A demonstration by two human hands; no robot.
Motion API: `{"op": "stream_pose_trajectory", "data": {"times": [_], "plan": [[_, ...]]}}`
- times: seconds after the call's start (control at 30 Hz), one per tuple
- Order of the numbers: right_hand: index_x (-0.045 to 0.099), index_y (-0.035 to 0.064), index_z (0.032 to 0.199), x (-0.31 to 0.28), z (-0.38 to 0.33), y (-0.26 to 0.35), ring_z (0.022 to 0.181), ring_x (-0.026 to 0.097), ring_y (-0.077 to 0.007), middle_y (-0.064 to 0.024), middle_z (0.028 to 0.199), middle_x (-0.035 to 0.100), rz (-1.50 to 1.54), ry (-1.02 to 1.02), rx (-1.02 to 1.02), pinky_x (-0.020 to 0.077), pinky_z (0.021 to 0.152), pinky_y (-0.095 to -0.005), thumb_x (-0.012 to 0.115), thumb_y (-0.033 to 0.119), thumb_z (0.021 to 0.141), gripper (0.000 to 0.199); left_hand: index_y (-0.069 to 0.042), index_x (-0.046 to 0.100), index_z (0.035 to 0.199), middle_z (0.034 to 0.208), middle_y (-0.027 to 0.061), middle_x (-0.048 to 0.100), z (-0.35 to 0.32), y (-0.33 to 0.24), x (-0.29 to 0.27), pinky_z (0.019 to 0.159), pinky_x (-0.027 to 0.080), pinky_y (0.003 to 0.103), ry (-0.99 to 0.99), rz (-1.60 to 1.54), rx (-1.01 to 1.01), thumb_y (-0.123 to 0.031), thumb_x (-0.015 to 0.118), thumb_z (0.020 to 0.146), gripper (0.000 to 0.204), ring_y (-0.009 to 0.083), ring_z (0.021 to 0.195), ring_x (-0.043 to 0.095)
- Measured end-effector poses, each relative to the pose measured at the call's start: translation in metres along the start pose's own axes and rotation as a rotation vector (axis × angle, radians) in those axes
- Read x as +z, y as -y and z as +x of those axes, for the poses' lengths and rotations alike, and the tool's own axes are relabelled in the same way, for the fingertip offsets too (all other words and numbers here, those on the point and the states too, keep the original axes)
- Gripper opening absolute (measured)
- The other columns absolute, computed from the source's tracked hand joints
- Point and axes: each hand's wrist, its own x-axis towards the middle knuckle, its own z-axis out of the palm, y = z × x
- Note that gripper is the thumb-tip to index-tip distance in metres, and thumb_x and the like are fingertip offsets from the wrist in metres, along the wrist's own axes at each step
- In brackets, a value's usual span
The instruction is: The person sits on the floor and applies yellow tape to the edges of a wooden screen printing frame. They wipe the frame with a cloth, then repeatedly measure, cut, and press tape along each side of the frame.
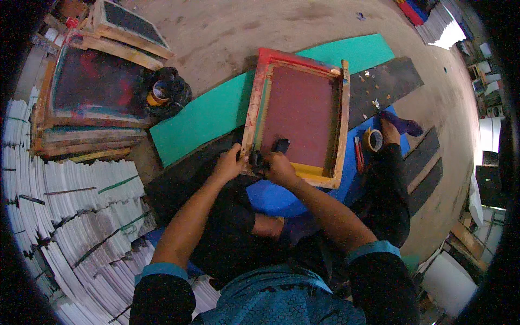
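A wooden screen-printing frame [344,124] with dark red mesh lies tilted in front of me. Its far rail is stained red, and a yellow strip runs along the near edge. At the near left corner, my left hand [228,164] is closed on the frame's edge. My right hand [280,169] is closed around a small black hand tool [281,145] over that same corner. Part of the tool is hidden by my fingers, so its exact kind does not show. More dark material [254,160] sits between my two hands; I cannot make out what it is.
Green [211,119] and dark mats [379,92] lie under and around the frame. A tape roll [374,140] rests on a blue sheet [351,149] by my foot. More screen frames [97,86], a black bag [176,97] and bundled paper stacks [81,200] stand left.
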Motion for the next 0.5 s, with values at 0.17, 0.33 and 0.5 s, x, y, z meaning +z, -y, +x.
{"op": "stream_pose_trajectory", "data": {"times": [0.17, 0.33, 0.5], "plan": [[0.075, 0.014, 0.093, 0.034, 0.025, 0.008, 0.111, 0.055, -0.0334, -0.0052, 0.101, 0.067, -0.037, -0.006, 0.04, 0.044, 0.093, -0.0482, 0.075, 0.026, 0.076, 0.021, -0.006, 0.051, 0.108, 0.092, 0.0269, 0.066, 0.001, 0.012, 0.004, 0.072, 0.05, 0.054, -0.171, 0.105, 0.106, -0.027, 0.067, 0.094, 0.03, 0.0507, 0.094, 0.063], [0.076, 0.0148, 0.093, 0.002, -0.033, -0.033, 0.114, 0.054, -0.0328, -0.004, 0.102, 0.068, -0.094, -0.038, 0.157, 0.0435, 0.095, -0.0477, 0.075, 0.029, 0.077, 0.021, -0.007, 0.054, 0.111, 0.09, 0.0275, 0.066, -0.004, -0.001, -0.001, 0.072, 0.05, 0.054, -0.066, 0.044, -0.017, -0.032, 0.069, 0.092, 0.035, 0.05, 0.091, 0.064], [0.078, 0.0156, 0.092, -0.032, -0.111, -0.089, 0.117, 0.053, -0.0323, -0.0029, 0.103, 0.068, -0.282, -0.051, 0.363, 0.043, 0.097, -0.0471, 0.075, 0.031, 0.078, 0.021, -0.007, 0.054, 0.112, 0.091, 0.0286, 0.066, -0.007, 0.008, 0.002, 0.073, 0.05, 0.054, -0.124, 0.036, 0.017, -0.032, 0.07, 0.091, 0.037, 0.0495, 0.09, 0.065]]}}
